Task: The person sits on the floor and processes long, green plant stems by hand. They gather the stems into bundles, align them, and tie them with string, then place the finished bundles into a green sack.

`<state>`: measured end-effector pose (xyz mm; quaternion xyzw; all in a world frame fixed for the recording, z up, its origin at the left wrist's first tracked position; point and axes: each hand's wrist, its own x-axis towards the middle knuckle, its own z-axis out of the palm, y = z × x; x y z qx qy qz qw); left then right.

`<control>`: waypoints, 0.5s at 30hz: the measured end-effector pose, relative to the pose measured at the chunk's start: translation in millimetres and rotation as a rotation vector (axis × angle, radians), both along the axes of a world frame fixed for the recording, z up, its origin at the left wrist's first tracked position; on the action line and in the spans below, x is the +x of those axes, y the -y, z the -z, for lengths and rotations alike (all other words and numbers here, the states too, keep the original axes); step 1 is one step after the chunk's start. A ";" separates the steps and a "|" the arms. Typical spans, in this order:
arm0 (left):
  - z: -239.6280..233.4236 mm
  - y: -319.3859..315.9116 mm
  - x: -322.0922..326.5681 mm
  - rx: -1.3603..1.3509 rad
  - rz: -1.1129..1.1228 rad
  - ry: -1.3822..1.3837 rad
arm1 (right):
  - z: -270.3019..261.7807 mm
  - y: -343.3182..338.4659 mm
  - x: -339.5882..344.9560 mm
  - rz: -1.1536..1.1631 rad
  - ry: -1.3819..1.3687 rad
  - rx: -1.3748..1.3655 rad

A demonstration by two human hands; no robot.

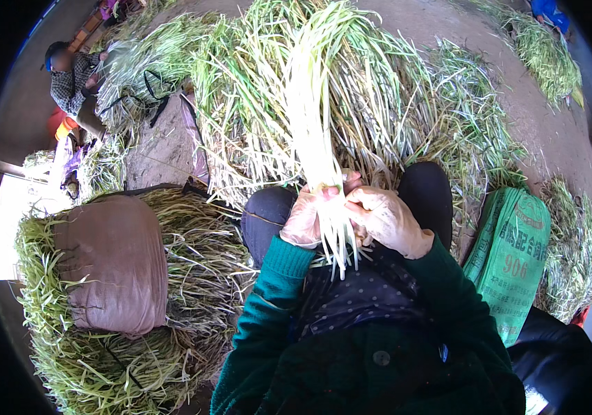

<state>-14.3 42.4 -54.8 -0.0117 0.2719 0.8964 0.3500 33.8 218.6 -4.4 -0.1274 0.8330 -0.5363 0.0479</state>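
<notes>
My left hand [304,220], in a thin pale glove, is closed around a bundle of long pale-green stalks [312,114] near their cut ends. The stalks stretch away from me, and their leafy tops lie over a large heap of similar stalks [254,119]. My right hand [387,218], gloved too, touches the right side of the bundle's lower end. Its thumb and forefinger are close together; whether they pinch a stalk or a tie is too small to tell. White stalk ends [341,249] hang below both hands, above my lap.
A bundle wrapped in brown cloth [114,264] rests on more stalks at the left. A green woven sack with printing [511,264] stands at the right. A person [68,78] sits by stalks at the upper left; another person's blue clothing [550,13] shows at the upper right.
</notes>
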 end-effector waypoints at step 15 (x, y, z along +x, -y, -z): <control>3.0 1.6 -0.1 0.078 0.001 -0.094 | -21.0 -59.1 27.2 0.426 0.373 -0.385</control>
